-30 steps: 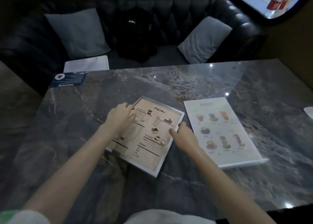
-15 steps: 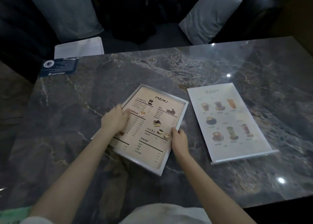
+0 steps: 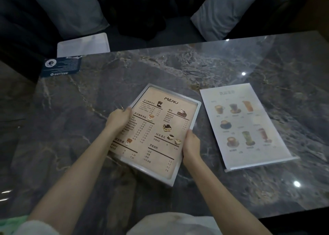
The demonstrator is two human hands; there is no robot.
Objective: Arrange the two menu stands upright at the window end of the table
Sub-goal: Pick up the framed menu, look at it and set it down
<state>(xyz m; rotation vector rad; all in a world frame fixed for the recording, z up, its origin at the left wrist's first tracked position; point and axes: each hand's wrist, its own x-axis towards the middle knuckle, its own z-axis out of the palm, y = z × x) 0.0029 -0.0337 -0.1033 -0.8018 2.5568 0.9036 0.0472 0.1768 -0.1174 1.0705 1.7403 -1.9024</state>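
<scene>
Step in hand: lifting menu stand 1, the framed menu (image 3: pixel 156 133), at frame centre. Left hand (image 3: pixel 118 120) and right hand (image 3: pixel 191 144) pinch its opposite edges, fingers together, forearms extended. Drinks menu stand (image 3: pixel 243 124) lies flat, centre right (untouched). Next move: carry and set upright.

left hand (image 3: pixel 118 120), right hand (image 3: pixel 192 144), fingers curled, gripping

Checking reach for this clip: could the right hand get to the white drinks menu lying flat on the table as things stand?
Probably yes, once freed. The right hand grips the tan menu stand together with the left hand. The drinks menu lies just to its right, with only bare table between.
</scene>
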